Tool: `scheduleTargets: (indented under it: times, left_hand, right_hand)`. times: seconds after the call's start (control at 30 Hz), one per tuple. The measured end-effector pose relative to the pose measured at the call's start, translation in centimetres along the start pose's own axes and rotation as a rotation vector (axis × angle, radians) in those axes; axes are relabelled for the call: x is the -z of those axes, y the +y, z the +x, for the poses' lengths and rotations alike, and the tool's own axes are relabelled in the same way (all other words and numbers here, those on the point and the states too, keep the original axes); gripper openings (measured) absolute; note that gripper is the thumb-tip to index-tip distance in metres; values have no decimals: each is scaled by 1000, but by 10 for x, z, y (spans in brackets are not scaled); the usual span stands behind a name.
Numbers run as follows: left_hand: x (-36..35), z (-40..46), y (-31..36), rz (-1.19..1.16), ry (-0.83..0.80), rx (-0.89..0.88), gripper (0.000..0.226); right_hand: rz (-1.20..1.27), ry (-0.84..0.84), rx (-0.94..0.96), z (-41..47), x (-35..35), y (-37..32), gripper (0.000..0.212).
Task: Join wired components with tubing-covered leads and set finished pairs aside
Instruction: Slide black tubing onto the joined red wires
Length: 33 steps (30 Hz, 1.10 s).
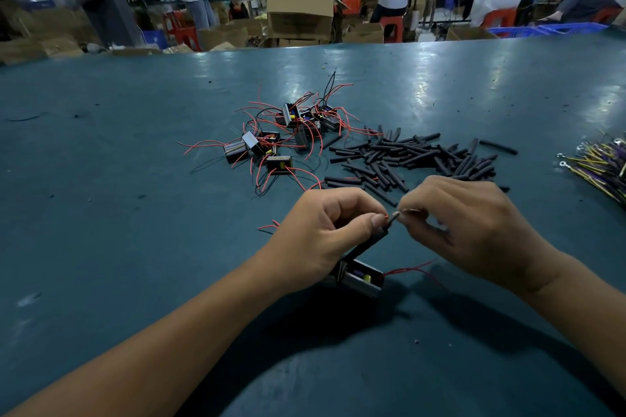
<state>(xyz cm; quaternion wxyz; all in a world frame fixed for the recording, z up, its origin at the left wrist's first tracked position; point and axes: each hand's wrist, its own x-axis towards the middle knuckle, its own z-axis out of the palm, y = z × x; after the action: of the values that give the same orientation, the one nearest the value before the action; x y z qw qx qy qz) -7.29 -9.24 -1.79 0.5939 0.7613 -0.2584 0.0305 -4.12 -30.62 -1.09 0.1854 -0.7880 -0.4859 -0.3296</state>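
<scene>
Left hand [325, 230] pinches tubing [379, 235]; right hand [474, 230] pinches lead [404, 211].

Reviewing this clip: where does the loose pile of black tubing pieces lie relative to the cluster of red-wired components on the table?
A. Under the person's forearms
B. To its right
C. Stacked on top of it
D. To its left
B: the black tubing pieces are spread on the table to the right of the red-wired components, beyond the left hand and right hand.
</scene>
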Motion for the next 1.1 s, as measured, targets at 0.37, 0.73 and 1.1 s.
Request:
scheduleTargets:
  times: [0.37,0.73,1.1]
  left_hand:
    - [-4,1,-4,400,51,-192,6]
    - [-4,0,-2,431,45,-216,6]
    - [-3,0,-4,420,23,-231,7]
  right_hand:
    - [1073,-233,-957,5,12,-14,33]
    - [1200,-295,-1118,7,16,-13,23]
    - [1170,-234,-1015,7,13,-13,17]
